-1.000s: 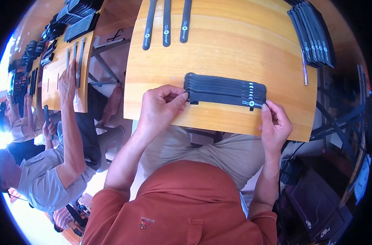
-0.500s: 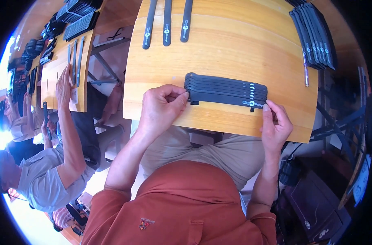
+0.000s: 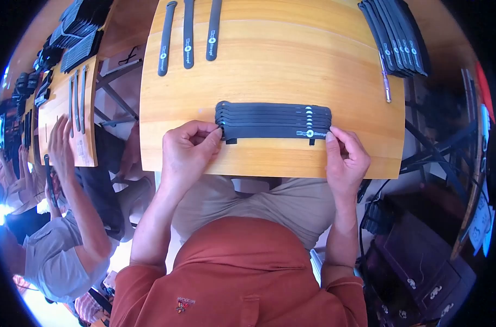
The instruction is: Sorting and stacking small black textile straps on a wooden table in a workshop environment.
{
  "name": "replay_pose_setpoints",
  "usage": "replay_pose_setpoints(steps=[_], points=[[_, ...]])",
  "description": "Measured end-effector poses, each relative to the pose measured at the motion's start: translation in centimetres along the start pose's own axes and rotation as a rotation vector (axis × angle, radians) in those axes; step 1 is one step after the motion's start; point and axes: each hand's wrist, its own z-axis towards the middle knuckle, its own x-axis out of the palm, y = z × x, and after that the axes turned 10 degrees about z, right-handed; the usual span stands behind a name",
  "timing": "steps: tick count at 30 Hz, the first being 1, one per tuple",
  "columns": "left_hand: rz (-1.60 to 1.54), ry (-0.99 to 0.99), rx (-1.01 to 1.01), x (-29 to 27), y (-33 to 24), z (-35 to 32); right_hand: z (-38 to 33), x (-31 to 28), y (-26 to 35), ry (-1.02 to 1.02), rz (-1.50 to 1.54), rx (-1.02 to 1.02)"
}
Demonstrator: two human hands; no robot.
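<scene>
Several flat black rubber straps [image 3: 272, 120] lie overlapped in a neat row on the wooden table [image 3: 269, 60], near its front edge. My left hand [image 3: 187, 150] pinches the left end of the nearest strap between thumb and forefinger. My right hand [image 3: 345, 159] holds the right end of the same strap with its fingertips. Both forearms come up from the lower edge, over my lap and orange shirt.
Three loose black straps [image 3: 188, 35] lie side by side at the table's far left. A stack of black straps [image 3: 395, 35] sits at the far right, with a thin pen [image 3: 385, 86] beside it. Another person [image 3: 62, 158] works at a neighbouring table [image 3: 57, 109] on the left.
My hands stay on the ends of the nearest strap, almost still. The person at the left table has shifted their raised hand slightly.
</scene>
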Motion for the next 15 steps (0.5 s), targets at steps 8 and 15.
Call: replay_pose_setpoints(steps=[8,15], points=[[0.008,-0.002,-0.022,-0.21,-0.09,-0.01,-0.08,0.49,0.18,-0.023,-0.027,-0.003],[-0.019,0.013,-0.026,-0.29,0.18,0.15,-0.14,0.24,-0.24,-0.019,-0.016,0.002]])
